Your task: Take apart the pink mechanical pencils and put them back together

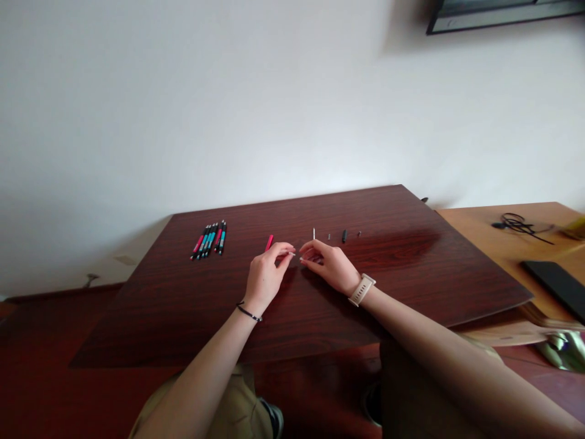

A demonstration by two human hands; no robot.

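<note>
My left hand [269,271] is over the middle of the table, thumb and fingertips pinched together; whatever is between them is too small to make out. Facing it, a short gap away, my right hand [333,263] has its fingers curled in toward the thumb, and I cannot make out what they hold. Just behind my left fingers lies a pink pen barrel [269,242]. A thin pen refill [314,233] points away beyond my right knuckles. To its right are a small spring-like piece [329,236], a black pen grip or tube [344,235] and a tiny metal-looking piece [359,233].
Several pink, blue and black pens [209,240] lie side by side on the left of the dark wooden table [388,210]. A lighter table [484,228] on the right bears a coiled black cable [516,224] and a flat black device [555,285]. The wall stands behind.
</note>
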